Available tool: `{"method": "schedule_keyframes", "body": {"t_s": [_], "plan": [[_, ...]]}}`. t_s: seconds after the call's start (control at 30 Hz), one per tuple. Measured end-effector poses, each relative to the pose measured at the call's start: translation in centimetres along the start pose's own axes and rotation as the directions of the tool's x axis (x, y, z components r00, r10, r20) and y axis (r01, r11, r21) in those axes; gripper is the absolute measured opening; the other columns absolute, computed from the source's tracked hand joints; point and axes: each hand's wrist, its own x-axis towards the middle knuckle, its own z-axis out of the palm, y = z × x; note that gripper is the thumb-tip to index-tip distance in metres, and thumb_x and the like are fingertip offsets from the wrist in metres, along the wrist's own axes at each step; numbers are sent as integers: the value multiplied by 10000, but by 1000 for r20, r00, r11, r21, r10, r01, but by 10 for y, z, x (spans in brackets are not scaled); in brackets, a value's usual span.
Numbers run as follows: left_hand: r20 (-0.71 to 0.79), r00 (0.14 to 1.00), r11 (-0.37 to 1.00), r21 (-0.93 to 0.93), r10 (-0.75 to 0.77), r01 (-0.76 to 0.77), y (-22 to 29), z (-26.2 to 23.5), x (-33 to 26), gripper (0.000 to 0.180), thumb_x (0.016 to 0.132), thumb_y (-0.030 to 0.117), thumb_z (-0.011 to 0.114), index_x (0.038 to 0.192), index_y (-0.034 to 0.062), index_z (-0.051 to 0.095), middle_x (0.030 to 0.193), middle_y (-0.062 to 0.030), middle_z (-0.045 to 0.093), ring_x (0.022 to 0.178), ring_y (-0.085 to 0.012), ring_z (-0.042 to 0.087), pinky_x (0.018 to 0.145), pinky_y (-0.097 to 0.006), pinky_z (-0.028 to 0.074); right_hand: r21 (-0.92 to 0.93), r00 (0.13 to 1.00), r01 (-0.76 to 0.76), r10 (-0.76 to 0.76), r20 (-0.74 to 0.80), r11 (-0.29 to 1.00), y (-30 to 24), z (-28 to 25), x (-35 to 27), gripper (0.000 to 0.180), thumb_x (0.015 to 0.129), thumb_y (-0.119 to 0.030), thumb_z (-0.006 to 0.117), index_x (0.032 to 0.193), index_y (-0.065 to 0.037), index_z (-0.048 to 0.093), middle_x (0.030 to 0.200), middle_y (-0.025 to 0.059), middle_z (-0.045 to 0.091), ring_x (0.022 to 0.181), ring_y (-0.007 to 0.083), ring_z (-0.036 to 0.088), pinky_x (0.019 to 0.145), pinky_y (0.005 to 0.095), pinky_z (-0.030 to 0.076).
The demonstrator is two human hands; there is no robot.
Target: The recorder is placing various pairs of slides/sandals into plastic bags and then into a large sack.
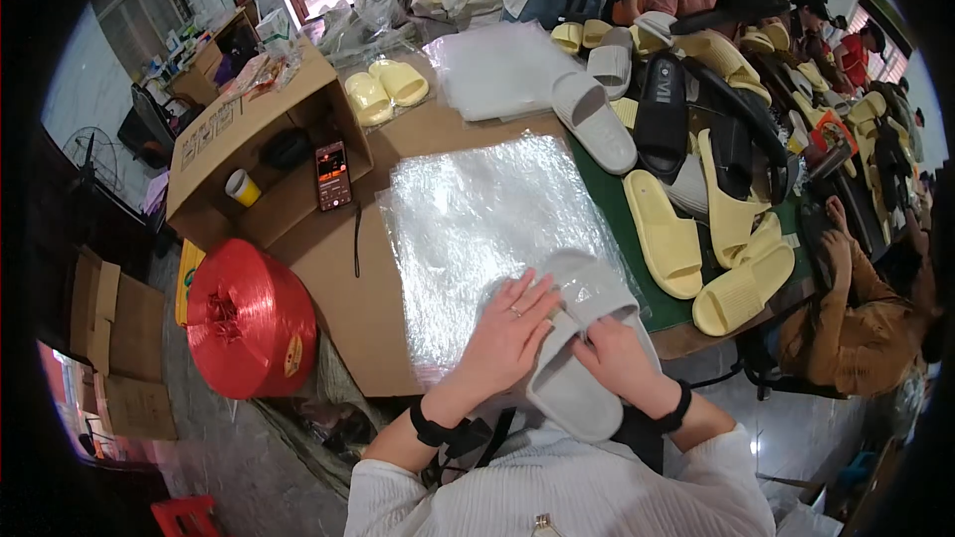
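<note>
A pair of grey slide slippers (580,400) lies in front of me, partly over the near right corner of a stack of clear plastic bags (477,209). My left hand (509,330) is stretched out, its fingers extended over the bags and against the slippers' left side. My right hand (619,358) has its fingers curled at the near slipper's strap, and the fingertips are partly hidden there. The second slipper's strap (589,283) shows beyond my hands.
A cardboard box (234,144) on its side holds a phone (334,177) and a yellow cup (242,187). Red twine (249,318) stands at the left. Yellow slippers (662,234) and black slippers (661,109) are heaped at the right, where a co-worker's arm (856,278) reaches in.
</note>
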Motion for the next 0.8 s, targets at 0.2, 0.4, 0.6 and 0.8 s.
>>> {"method": "schedule_keyframes", "body": {"t_s": [0.2,0.4,0.6,0.8], "plan": [[-149,988,997,63,-28,38,-10,-16,-4,367,955,113,555,1310,27,589,1446,-152,514,1365,-365,442,1123,-472,360,41,999,-25,27,-43,999,-1,4,30,216,870,-172,654,845,31,584,844,248,592,757,435,608,674,506,490],[-187,982,981,186,-23,59,-17,-23,-11,341,940,99,571,1268,15,616,1421,-162,535,1352,-390,451,1091,-460,401,-14,999,42,-41,33,999,-10,-2,27,227,874,-184,666,879,31,595,848,249,595,745,441,610,670,511,496],[-125,991,997,70,48,-40,-6,-16,-5,356,941,90,563,1288,24,608,1436,-140,528,1389,-371,415,1119,-451,372,-24,999,12,-13,-49,1000,-10,7,24,219,860,-171,667,809,22,579,827,229,591,735,417,616,658,496,509],[-48,992,990,-67,119,-122,10,-16,-4,412,951,100,529,1358,41,560,1459,-120,512,1401,-343,411,1169,-472,289,-51,989,53,-59,-133,997,-6,23,47,123,771,-50,639,851,20,578,859,219,592,809,416,612,687,495,506]]}}
